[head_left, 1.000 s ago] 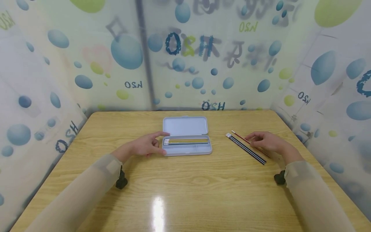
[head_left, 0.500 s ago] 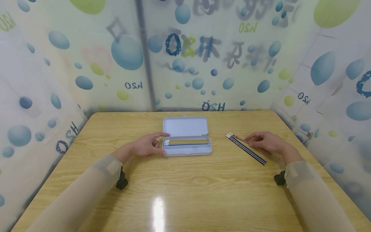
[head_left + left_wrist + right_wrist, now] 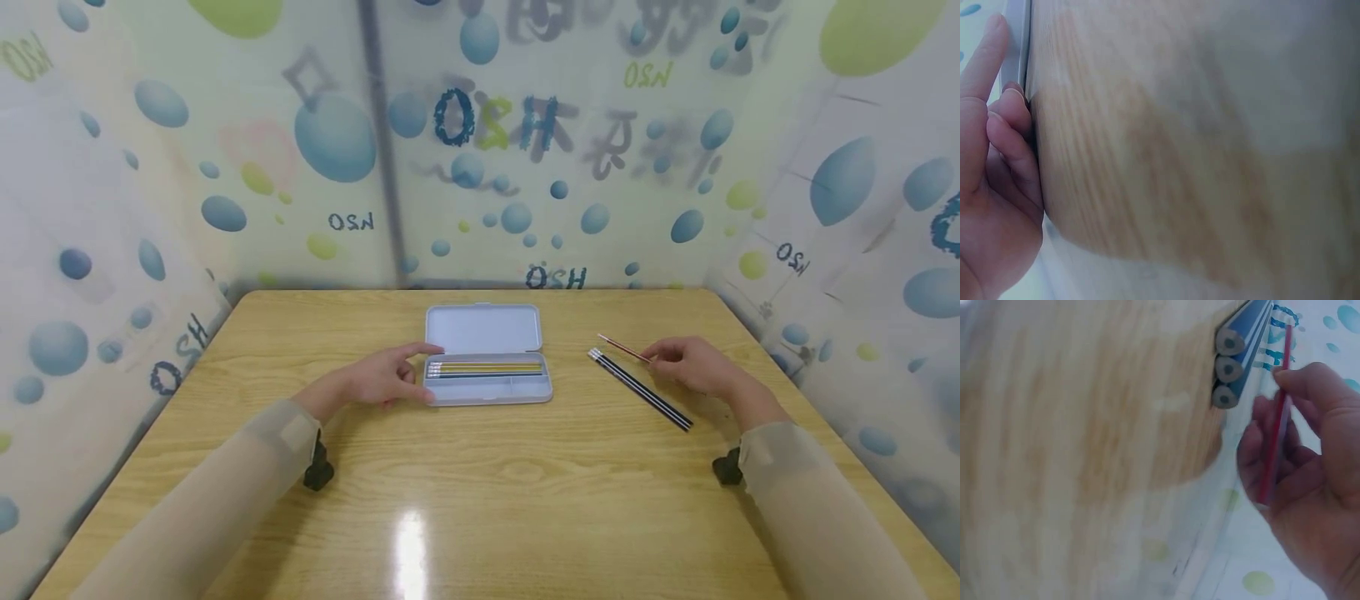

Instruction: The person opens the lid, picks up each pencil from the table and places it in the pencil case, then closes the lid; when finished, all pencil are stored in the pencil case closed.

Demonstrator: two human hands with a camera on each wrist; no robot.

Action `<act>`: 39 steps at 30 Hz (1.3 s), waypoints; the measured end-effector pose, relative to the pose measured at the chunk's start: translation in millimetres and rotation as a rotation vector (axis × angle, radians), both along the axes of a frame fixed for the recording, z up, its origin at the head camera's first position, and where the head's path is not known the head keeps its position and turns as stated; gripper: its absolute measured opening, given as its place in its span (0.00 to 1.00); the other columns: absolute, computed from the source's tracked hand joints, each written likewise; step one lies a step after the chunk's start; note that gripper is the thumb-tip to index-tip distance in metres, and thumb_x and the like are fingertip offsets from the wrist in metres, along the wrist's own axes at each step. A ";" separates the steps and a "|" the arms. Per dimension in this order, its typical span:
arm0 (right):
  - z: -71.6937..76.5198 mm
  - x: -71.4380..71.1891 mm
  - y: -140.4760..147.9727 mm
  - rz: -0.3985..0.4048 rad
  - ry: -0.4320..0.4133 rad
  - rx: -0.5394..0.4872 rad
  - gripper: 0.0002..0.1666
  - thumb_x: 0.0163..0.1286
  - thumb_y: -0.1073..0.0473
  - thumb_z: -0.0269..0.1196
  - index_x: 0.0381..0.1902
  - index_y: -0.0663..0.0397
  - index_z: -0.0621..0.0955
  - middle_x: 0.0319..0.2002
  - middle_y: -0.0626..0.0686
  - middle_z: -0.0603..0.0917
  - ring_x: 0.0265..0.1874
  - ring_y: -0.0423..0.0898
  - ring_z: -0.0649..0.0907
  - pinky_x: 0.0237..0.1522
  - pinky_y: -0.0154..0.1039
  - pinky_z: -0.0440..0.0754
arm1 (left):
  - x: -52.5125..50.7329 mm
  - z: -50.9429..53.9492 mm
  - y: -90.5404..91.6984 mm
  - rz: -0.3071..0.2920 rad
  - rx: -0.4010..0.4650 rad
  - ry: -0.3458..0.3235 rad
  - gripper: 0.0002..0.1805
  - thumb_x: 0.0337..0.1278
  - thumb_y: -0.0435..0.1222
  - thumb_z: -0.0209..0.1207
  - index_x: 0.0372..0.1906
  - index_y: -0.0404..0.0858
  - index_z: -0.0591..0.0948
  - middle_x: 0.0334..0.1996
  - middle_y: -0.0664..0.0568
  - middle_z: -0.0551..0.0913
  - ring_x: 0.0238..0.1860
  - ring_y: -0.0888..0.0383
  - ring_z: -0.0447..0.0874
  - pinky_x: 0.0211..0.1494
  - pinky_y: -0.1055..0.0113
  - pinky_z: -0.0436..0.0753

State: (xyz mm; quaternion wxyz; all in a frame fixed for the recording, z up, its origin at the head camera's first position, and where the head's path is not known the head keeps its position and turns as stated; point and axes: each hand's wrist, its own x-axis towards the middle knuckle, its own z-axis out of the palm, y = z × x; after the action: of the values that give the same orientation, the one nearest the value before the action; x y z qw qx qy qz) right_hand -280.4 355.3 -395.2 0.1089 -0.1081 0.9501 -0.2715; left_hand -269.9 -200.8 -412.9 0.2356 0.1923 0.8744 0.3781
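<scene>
Bright, even light, white glare [image 3: 410, 554] on the near tabletop [image 3: 525, 508], soft blur across wrist views.

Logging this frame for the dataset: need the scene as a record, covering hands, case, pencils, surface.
Left hand: index finger and thumb touch the left end of the case
Right hand: pinches a red pencil
Pencil case: open, lid laid back behind the base
Case contents: yellow and dark pencils lying in the rear compartment; exact count too small to tell
Loose pencils: three, dark with pale stripes, side by side, between case and right hand
Surface: wood-grain table
</scene>
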 end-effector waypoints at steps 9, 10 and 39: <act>12.1 2.0 -19.2 0.061 0.107 -0.047 0.17 0.84 0.52 0.65 0.65 0.48 0.87 0.45 0.53 0.84 0.38 0.48 0.82 0.36 0.40 0.81 | 0.9 -0.3 0.4 -0.003 0.016 -0.006 0.49 0.67 0.50 0.76 0.86 0.56 0.63 0.27 0.55 0.74 0.20 0.58 0.68 0.27 0.68 0.73; 14.3 2.4 -22.6 0.075 0.119 -0.049 0.18 0.84 0.52 0.66 0.65 0.48 0.87 0.44 0.53 0.84 0.37 0.48 0.82 0.36 0.40 0.81 | 1.0 0.0 0.4 -0.002 0.016 -0.008 0.49 0.67 0.50 0.76 0.86 0.56 0.64 0.27 0.55 0.74 0.20 0.58 0.68 0.27 0.68 0.73; 18.8 -10.4 -143.1 0.297 0.093 -0.112 0.13 0.81 0.59 0.67 0.58 0.44 0.91 0.53 0.51 0.91 0.45 0.48 0.83 0.49 0.43 0.82 | -1.0 -1.7 -0.8 0.005 0.031 -0.033 0.49 0.66 0.50 0.77 0.86 0.56 0.64 0.27 0.54 0.73 0.20 0.57 0.68 0.26 0.68 0.71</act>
State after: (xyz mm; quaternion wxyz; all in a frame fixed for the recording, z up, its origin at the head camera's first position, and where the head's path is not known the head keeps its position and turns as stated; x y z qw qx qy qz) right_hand -290.8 212.2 -376.4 0.0974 -0.2658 0.9110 -0.2998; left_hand -271.0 -201.6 -414.7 0.2459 0.1875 0.8650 0.3951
